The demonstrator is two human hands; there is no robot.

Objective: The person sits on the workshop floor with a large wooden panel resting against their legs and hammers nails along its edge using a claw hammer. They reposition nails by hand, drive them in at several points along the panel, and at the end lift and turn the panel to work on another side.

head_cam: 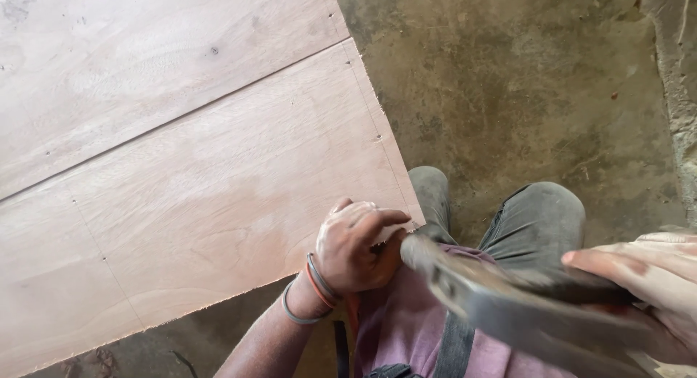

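My left hand (pixel 356 247) is closed at the near right corner of a plywood panel (pixel 210 182), fingers pinched on something small at the edge that I cannot make out. Thin bands circle that wrist. My right hand (pixel 646 291) grips the dark handle of a hammer (pixel 501 298), which is blurred by motion. The hammer's metal head points left and sits just beside my left fingers at the panel corner.
The plywood panel has a seam running across it and small nail marks along its edges. It lies on a rough concrete floor (pixel 508 80). My knees in grey trousers (pixel 537 218) and a purple shirt are below.
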